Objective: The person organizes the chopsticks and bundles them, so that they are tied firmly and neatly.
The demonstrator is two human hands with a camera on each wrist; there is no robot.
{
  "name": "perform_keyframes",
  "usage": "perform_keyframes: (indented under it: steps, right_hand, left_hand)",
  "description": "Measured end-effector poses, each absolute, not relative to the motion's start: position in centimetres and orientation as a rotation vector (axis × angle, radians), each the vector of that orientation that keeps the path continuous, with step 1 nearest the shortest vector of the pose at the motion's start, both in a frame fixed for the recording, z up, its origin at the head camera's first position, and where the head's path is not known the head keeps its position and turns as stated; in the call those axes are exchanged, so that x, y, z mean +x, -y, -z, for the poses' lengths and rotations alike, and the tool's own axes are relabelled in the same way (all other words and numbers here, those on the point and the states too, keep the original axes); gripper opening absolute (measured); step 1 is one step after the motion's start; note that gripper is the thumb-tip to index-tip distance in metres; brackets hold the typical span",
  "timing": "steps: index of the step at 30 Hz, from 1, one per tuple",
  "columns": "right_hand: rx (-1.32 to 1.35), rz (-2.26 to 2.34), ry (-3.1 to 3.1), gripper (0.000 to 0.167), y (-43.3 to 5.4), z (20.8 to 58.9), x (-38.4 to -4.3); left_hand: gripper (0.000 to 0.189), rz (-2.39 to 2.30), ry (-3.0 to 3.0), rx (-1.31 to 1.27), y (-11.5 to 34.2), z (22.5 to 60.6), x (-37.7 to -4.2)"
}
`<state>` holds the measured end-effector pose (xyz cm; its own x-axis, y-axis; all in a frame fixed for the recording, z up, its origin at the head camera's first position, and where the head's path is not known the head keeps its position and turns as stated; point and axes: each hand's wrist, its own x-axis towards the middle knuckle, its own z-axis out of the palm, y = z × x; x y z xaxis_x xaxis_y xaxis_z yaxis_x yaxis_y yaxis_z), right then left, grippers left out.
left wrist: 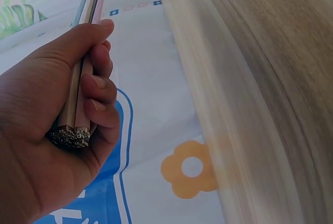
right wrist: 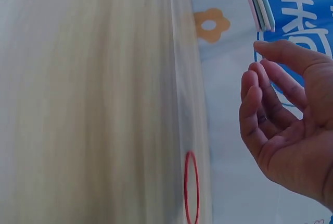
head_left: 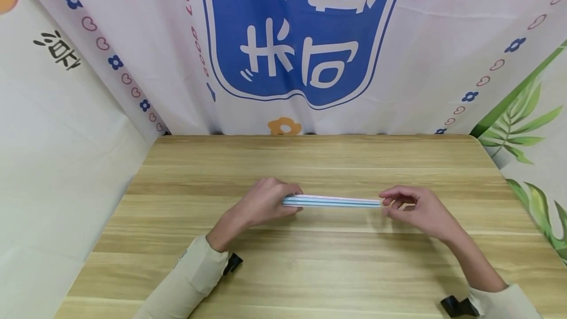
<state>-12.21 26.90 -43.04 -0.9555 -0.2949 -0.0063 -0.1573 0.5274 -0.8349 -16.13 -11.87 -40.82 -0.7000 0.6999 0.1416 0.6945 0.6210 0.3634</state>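
A slim bundle of pastel blue, pink and white chopsticks (head_left: 332,201) lies level across the space between my hands, close over the table. My left hand (head_left: 270,201) grips its thicker end; in the left wrist view the left hand (left wrist: 78,88) curls round the bundle, the chopsticks' dark, silvery-patterned ends (left wrist: 70,136) showing by the palm. At the thin end, my right hand (head_left: 414,208) has its fingertips right beside the tips. From the right wrist, the right hand (right wrist: 286,109) has loosely bent fingers with nothing in them, below the chopstick tips (right wrist: 265,26).
A thin red loop (right wrist: 196,187), like a rubber band, shows over the table's edge in the right wrist view. The wood-grain table (head_left: 310,270) meets a printed white curtain (head_left: 443,38) at the back. Leaf-patterned cloth (head_left: 518,122) hangs at the right, plain white cloth (head_left: 53,186) at the left.
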Motion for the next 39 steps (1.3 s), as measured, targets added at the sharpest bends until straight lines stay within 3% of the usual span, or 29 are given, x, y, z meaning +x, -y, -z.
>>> perform_keyframes:
  steps: [8, 21, 31, 39]
  right_hand:
    - [-0.372, 1.278, -2.752, 0.043, -30.5, 43.4, -12.0]
    - [-0.424, 1.120, -2.906, 0.053, -34.6, 45.2, -11.8]
    - [-0.466, 1.016, -2.919, 0.054, -35.5, 45.8, -12.3]
    - [-0.597, 1.012, -2.948, 0.041, -35.4, 46.5, -13.0]
  left_hand:
    - [0.013, -0.623, -2.829, 1.214, 12.1, 40.7, -16.2]
    - [0.013, -0.617, -2.829, 1.206, 11.9, 40.8, -16.2]
    - [0.012, -0.612, -2.825, 1.201, 11.9, 40.8, -16.2]
    - [0.014, -0.595, -2.829, 1.206, 11.9, 40.7, -16.2]
